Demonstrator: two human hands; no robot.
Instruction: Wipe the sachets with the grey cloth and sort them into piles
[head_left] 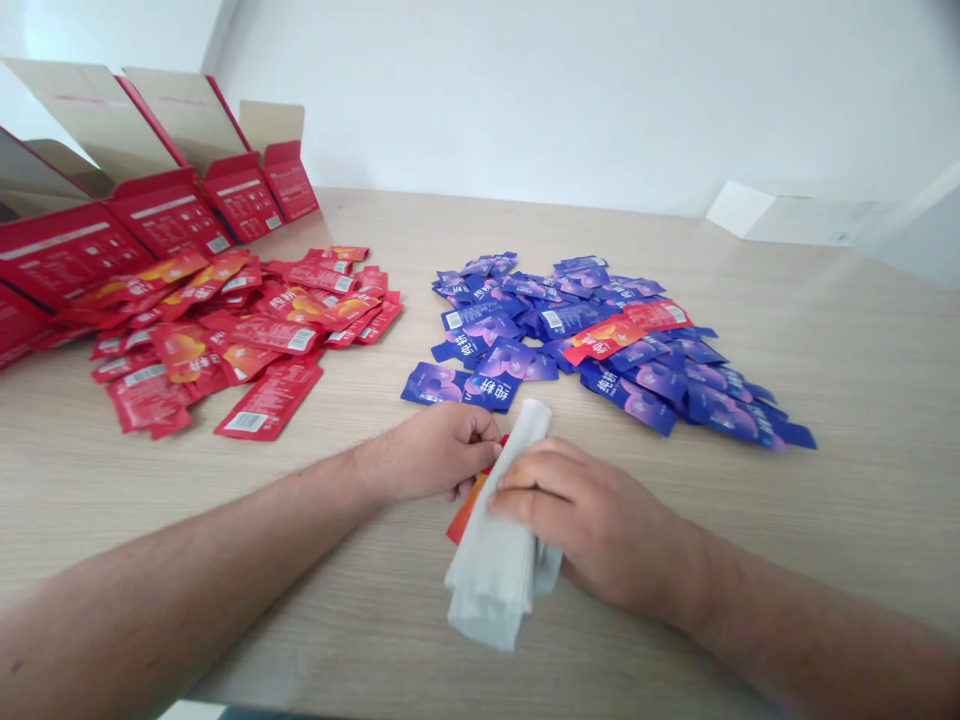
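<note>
My left hand is closed near the middle of the table, its fingertips pinching the upper part of a red and orange sachet. Much of that sachet is hidden behind a bundle of thin, white, folded sheets. My right hand grips the bundle from its right side, thumb and fingers pressed on it. Just beyond my hands lie blue and purple sachets in a loose pile. One red sachet rests on top of the blue ones.
A heap of red sachets spreads over the left side of the wooden table. Behind it stand several open red boxes in a row, flaps raised. A white folded card is at the back right, by the wall.
</note>
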